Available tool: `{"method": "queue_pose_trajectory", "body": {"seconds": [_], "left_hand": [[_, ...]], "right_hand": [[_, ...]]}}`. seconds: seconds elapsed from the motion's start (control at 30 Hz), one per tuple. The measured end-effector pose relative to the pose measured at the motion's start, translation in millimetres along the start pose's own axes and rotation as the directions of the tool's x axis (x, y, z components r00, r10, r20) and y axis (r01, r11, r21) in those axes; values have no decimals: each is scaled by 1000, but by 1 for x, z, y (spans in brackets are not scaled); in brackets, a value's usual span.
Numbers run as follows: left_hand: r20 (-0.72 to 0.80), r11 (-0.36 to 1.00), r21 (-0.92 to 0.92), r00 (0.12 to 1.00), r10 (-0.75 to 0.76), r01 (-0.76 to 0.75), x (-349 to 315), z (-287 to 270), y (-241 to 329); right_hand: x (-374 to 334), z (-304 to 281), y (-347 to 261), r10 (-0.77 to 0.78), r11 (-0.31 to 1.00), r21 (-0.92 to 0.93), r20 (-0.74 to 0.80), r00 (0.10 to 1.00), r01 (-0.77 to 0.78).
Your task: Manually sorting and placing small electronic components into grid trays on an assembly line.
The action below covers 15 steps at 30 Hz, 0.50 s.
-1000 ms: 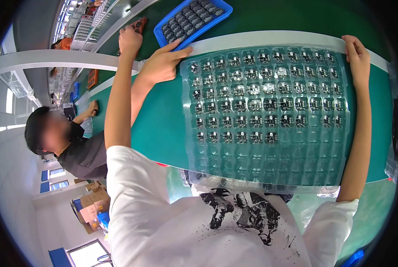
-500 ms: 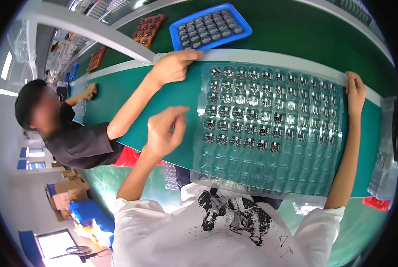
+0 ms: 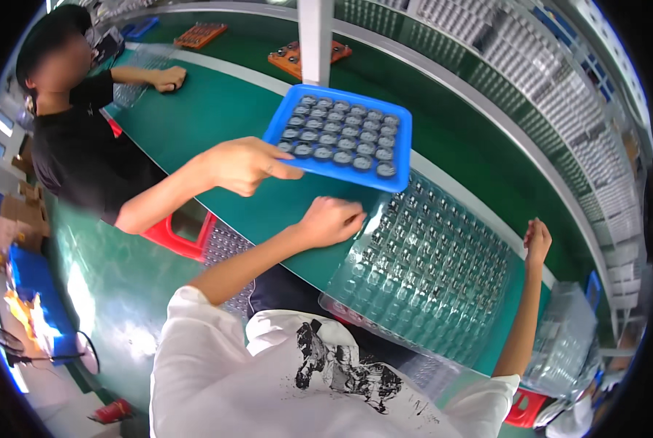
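Observation:
A clear plastic blister tray (image 3: pixel 374 292) lies on the green table in front of me, with rows of small shiny metallic parts (image 3: pixel 443 232) in its far pockets. My left hand (image 3: pixel 331 221), fingers curled in, hovers by the tray's left edge with nothing visible in it. Off the tray's right side is my right hand (image 3: pixel 537 239), raised, its fingers loosely curled and seemingly empty. A co-worker's hand (image 3: pixel 246 166) grips the near left edge of a blue tray (image 3: pixel 277 125) filled with rows of round grey parts (image 3: pixel 342 139). That tray hangs over the table and covers the blister tray's far left corner.
The co-worker (image 3: pixel 71 124) sits at my left, the other hand (image 3: pixel 167 78) on the table. Beyond the white rail, orange trays (image 3: pixel 286 60) lie near a white post (image 3: pixel 315 44). Stacked clear trays (image 3: pixel 564 336) stand at right; a red stool (image 3: pixel 184 237) is below.
The co-worker's hand has brought the blue tray from beyond the rail over the table. My right hand has come off the blister tray's edge. My left hand's fingers have curled in. The view has turned.

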<state>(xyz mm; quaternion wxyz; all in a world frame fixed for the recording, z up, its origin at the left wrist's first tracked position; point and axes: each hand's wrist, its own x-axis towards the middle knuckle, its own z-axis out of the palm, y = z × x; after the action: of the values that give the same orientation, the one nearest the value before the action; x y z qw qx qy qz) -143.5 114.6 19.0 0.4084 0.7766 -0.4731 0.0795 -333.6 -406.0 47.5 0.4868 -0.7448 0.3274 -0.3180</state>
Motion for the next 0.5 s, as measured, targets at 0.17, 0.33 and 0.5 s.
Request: {"method": "queue_pose_trajectory", "body": {"seconds": [0.17, 0.33, 0.5], "left_hand": [[-154, 995, -70, 984, -86, 76, 57, 26, -31], [-115, 996, -23, 989, -92, 90, 111, 45, -58], [-119, 990, -104, 987, -110, 98, 136, 55, -78]], "right_hand": [[3, 144, -143, -206, 966, -73, 357, 911, 247], [1, 318, -225, -440, 760, -76, 671, 596, 646], [5, 459, -250, -602, 421, -4, 747, 283, 907]]}}
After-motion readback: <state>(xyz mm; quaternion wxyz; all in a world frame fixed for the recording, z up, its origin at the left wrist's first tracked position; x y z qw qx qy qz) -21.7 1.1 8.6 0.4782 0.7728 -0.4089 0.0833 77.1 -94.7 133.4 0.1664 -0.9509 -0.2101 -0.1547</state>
